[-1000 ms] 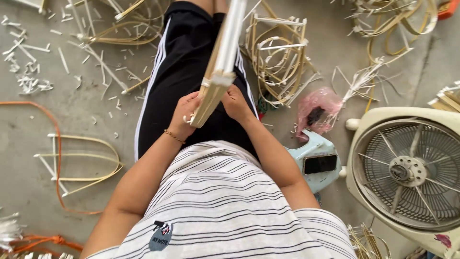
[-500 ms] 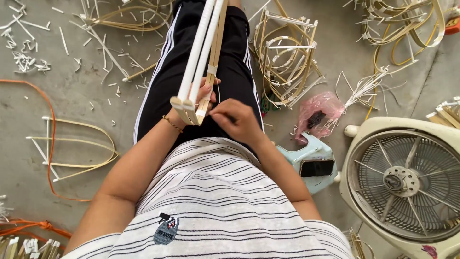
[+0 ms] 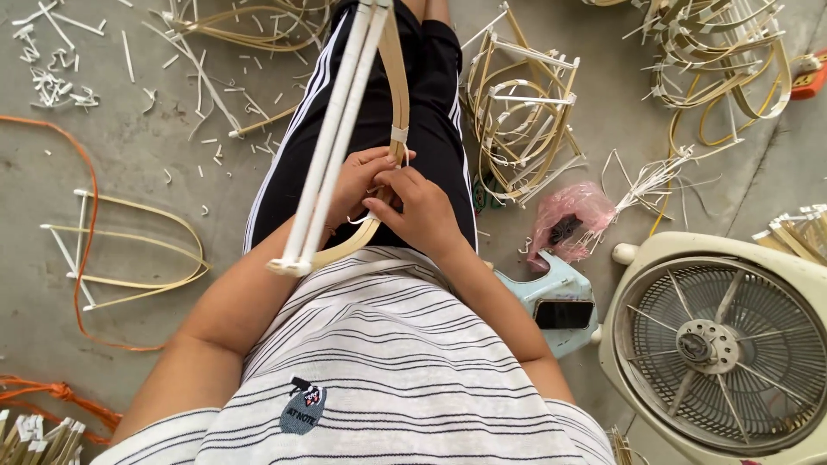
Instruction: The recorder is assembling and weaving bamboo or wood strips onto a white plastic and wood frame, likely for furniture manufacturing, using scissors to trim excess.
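Note:
I hold a frame of white rods and a bent bamboo strip (image 3: 332, 142) over my lap. It points away from me, and its near end sticks out past my left forearm. My left hand (image 3: 362, 176) grips the bamboo strip near a white tape joint (image 3: 398, 134). My right hand (image 3: 418, 211) pinches the same strip just below that joint, fingers closed against the left hand. Both hands rest above my black shorts with white side stripes (image 3: 431, 103).
A cream box fan (image 3: 719, 340) lies at the right, with a pale blue stool (image 3: 560, 297) and a dark phone beside it. A pink plastic bag (image 3: 568, 220), finished bamboo frames (image 3: 525, 112), loose strips and an orange cord (image 3: 86, 224) lie on the concrete floor.
The frame has tilted and slid toward me, so its near end now passes my left arm. Both hands have moved up along the bamboo strip and closed together near the tape joint.

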